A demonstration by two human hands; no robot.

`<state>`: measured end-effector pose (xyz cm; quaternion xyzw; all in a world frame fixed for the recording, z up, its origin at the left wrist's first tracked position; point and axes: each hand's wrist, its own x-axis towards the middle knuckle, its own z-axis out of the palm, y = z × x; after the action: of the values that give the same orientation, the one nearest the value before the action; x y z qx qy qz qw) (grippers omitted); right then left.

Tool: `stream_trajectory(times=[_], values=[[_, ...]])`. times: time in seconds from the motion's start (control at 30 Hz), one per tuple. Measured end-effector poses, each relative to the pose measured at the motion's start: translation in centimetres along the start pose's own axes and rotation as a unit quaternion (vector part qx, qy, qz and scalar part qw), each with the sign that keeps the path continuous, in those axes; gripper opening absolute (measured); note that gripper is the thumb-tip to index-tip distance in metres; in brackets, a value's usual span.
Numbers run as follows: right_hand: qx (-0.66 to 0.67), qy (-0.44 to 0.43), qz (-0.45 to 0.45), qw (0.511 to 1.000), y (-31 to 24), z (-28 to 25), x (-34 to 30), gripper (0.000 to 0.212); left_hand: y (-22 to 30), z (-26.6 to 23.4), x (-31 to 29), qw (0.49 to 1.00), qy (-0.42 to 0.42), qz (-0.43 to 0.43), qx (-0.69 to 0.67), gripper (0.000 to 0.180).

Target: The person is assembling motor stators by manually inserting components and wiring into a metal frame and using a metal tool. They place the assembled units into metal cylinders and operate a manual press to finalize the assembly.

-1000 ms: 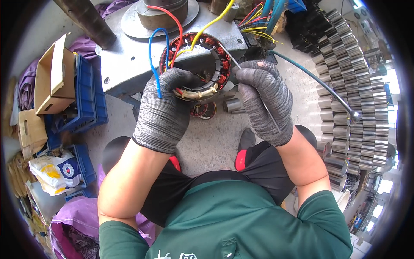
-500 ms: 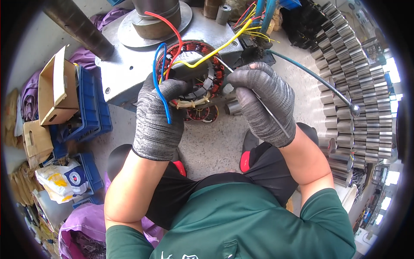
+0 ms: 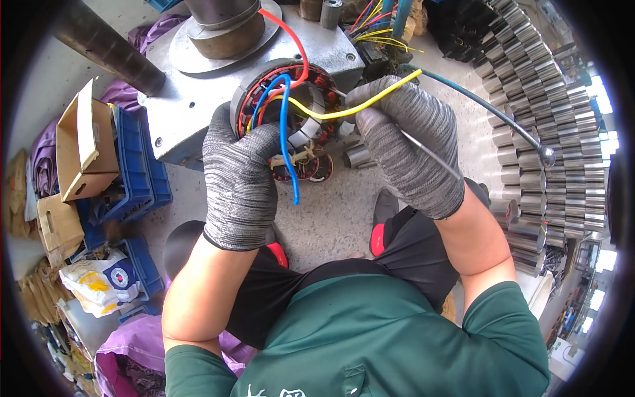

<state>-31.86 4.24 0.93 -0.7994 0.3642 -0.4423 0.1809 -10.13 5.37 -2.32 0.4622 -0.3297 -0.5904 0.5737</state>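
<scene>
A round motor stator [image 3: 323, 78] with red-brown windings is tilted at the front of the metal table. My left hand [image 3: 239, 185], in a grey knit glove, is closed around its lower left rim. Red [image 3: 301, 47], blue [image 3: 284, 135] and yellow [image 3: 337, 114] sleeved leads stick out of it. In a similar glove, my right hand [image 3: 420, 149] grips a thin metal rod [image 3: 431, 156]; the rod's far tip reaches the stator's right edge. The yellow lead's end passes over the right fingers. The left fingertips are hidden behind the stator.
The metal table [image 3: 198, 83] carries a thick cylindrical press part [image 3: 225, 33]. Below the held stator, another wound stator [image 3: 322, 169] shows on the floor. Stacked steel cylinders [image 3: 529, 132] line the right. Blue crates [image 3: 139, 159] with a cardboard box [image 3: 86, 142] stand left.
The leads have swung right: the yellow end now lies over my right hand, and the blue one hangs farther from my left hand. The stator is tilted somewhat differently.
</scene>
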Motion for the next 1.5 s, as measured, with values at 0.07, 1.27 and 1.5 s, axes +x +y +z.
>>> stream_trajectory(times=[0.07,1.27,1.5], values=[[0.045,-0.013,0.059,0.997,-0.1,-0.5,0.1,0.018,0.2,0.2,-0.1,0.999,0.007,0.022,0.040,0.057],[0.063,-0.005,-0.007,0.998,2.3,0.8,0.0,0.018,-1.1,-1.4,0.5,0.999,-0.043,-0.002,0.009,0.038],[-0.065,0.012,-0.086,0.994,2.1,1.3,-0.3,0.009,-1.5,-0.6,1.1,0.984,-0.050,-0.101,-0.142,0.052]])
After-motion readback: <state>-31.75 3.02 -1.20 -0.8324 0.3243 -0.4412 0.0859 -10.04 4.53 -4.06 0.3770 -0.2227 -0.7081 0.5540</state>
